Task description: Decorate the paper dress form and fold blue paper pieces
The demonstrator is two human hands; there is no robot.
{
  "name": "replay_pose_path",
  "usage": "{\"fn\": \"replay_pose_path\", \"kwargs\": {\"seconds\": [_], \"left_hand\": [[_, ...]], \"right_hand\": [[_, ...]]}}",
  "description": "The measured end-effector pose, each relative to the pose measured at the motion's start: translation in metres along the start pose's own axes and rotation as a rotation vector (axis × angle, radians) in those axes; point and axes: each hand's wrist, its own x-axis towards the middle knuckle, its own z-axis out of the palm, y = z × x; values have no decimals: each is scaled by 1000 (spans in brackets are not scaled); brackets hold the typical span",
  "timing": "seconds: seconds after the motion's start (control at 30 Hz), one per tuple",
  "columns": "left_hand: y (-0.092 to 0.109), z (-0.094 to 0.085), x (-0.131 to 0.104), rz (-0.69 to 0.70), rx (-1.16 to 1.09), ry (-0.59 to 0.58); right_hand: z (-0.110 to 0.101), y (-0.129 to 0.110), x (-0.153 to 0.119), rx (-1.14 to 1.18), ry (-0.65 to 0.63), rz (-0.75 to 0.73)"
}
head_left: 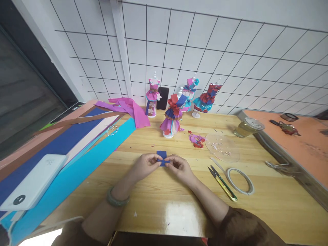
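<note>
A small dark blue piece (161, 154) lies at the middle of the wooden table, pinched from both sides. My left hand (146, 165), with a green bangle on its wrist, grips its left edge between thumb and fingers. On the right edge, my right hand (180, 168) has thumb and fingertips closed. Beyond the hands stands a small dress form (174, 118) in red, blue and pink material. Yellow-green thread snips (222, 182) and a roll of white tape (240, 181) lie to the right of my right hand.
Coloured strips (94, 143), a white power bank (34, 182) and a beaded ring (112, 130) are at left. Three more dress forms and a phone (162, 98) stand by the wall. Scraps (196, 140), a clear dish (222, 147) and a cup (248, 128) are at right.
</note>
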Motion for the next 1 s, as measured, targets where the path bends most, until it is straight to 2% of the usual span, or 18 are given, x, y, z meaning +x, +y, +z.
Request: {"fn": "replay_pose_path", "kwargs": {"seconds": [0.27, 0.57, 0.8, 1.0], "left_hand": [[-4, 2, 2, -25, 7, 31], [-2, 0, 2, 12, 127, 62], [-8, -1, 3, 24, 91, 38], [-2, -2, 2, 83, 128, 45]], "right_hand": [[1, 5, 2, -39, 42, -44], [0, 3, 2, -70, 52, -69], [-2, 1, 2, -109, 46, -60], [-2, -2, 2, -109, 31, -70]]}}
